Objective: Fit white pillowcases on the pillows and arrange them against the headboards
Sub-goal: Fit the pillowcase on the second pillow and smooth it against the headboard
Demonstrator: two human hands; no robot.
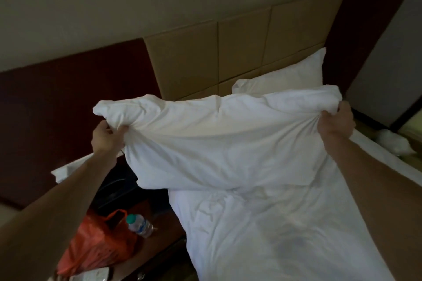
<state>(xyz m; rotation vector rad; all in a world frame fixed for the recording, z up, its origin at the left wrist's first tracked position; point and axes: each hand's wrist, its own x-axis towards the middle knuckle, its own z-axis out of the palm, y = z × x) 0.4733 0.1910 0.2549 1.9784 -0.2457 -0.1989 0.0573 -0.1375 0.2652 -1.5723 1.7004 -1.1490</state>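
Pillow (219, 141) stretched between left grip (107, 136); right grip (335, 121).

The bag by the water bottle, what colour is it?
Orange bag, seen in the head view.

Both bare forearms reach forward, spread wide apart; the left hand (107, 136) is clenched on the left end of the pillow (219, 141), fingers curled in; the right hand (335, 124) is fisted on its right end, slightly higher.
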